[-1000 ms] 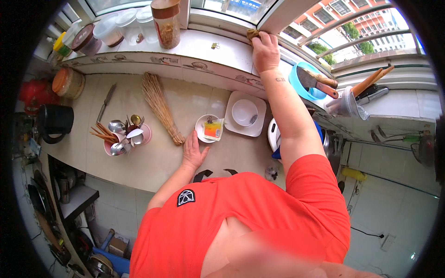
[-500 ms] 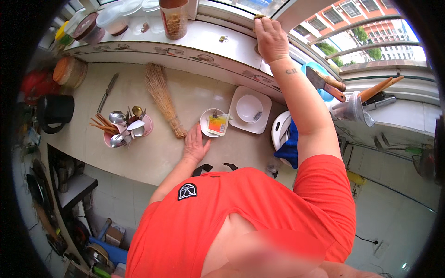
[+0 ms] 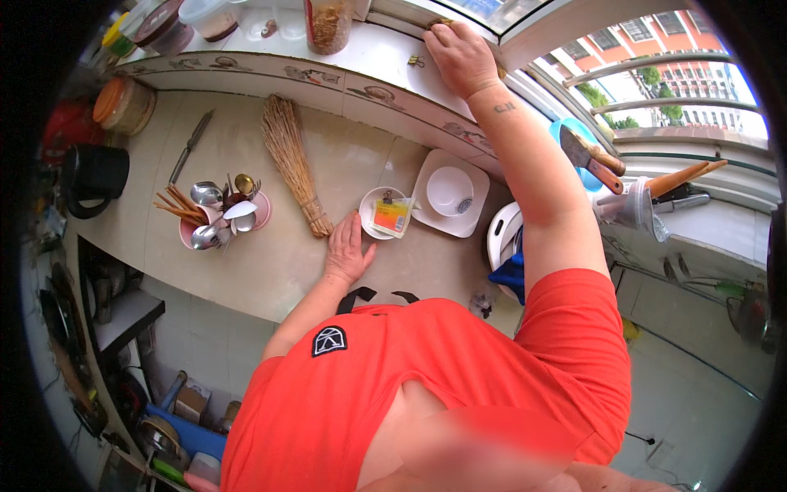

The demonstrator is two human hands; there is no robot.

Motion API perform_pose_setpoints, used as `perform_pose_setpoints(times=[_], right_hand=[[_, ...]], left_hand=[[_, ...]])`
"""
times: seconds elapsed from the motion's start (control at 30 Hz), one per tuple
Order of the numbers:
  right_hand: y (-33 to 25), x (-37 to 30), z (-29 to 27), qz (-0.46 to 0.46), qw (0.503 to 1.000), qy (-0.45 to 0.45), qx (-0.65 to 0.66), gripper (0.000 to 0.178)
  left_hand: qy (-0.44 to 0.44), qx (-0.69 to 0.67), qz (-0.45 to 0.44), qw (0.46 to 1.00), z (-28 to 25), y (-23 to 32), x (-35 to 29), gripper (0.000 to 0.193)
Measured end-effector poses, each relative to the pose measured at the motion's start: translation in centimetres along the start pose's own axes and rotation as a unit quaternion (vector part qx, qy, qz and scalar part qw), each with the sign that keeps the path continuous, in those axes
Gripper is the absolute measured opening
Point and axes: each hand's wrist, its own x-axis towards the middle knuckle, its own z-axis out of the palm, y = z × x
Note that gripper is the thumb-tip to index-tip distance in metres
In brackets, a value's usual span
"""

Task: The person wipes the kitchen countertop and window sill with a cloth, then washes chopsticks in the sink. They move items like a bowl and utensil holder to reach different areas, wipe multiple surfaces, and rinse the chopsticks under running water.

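My right hand (image 3: pixel 461 57) reaches far out to the tiled window sill (image 3: pixel 361 57) and is pressed down on a brown pad (image 3: pixel 441 24) at the window track, fingers curled over it. My left hand (image 3: pixel 346 252) lies flat on the beige counter (image 3: pixel 270 262) with its fingers apart, holding nothing. Just beyond its fingertips stands a small white bowl (image 3: pixel 379 205) holding an orange and yellow sponge (image 3: pixel 391 217). To the bowl's right is a square white plate (image 3: pixel 426 215) with a white bowl (image 3: pixel 451 191) on it.
A straw hand broom (image 3: pixel 293 160), a knife (image 3: pixel 188 148), a pink holder (image 3: pixel 261 215) of spoons and chopsticks and a black pot (image 3: pixel 94 176) sit on the counter's left. Jars (image 3: pixel 328 20) line the sill. At right are a cleaver (image 3: pixel 590 154) over a blue basin and a white pot (image 3: pixel 502 234).
My right hand has slid a little along the window track with the pad. My left hand stays flat on the counter. The view has leaned closer over the counter.
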Motion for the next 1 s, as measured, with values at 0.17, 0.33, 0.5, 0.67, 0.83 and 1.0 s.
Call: perform_pose_setpoints(times=[0.17, 0.33, 0.5, 0.67, 0.83, 1.0], right_hand=[[1.9, -3.7, -0.7, 0.02, 0.999, 0.003, 0.026, 0.021], [2.5, -6.6, -1.9, 0.08, 0.996, -0.017, 0.026, 0.023], [-0.6, -1.3, 0.9, 0.116, 0.992, -0.008, 0.049, 0.033], [-1.5, 1.7, 0.4, 0.086, 0.992, -0.012, 0.094, 0.037], [0.4, -3.1, -0.7, 0.082, 0.992, -0.034, 0.088, 0.046], [-1.8, 1.5, 1.0, 0.091, 0.984, -0.022, 0.149, 0.046]], left_hand=[[0.011, 0.0, 0.002, 1.0, 0.0, -0.2, -0.1, 0.089], [-0.006, -0.028, -0.009, 1.0, -0.2, 0.1, 0.1, 0.087], [-0.003, -0.023, -0.001, 1.0, -0.3, 0.2, 0.1, 0.088], [0.004, -0.013, 0.002, 1.0, 0.0, 0.2, 0.3, 0.088], [0.005, -0.011, 0.006, 1.0, -0.2, 0.0, 0.2, 0.087], [-0.008, -0.006, -0.001, 1.0, -0.6, 0.5, 0.4, 0.088]])
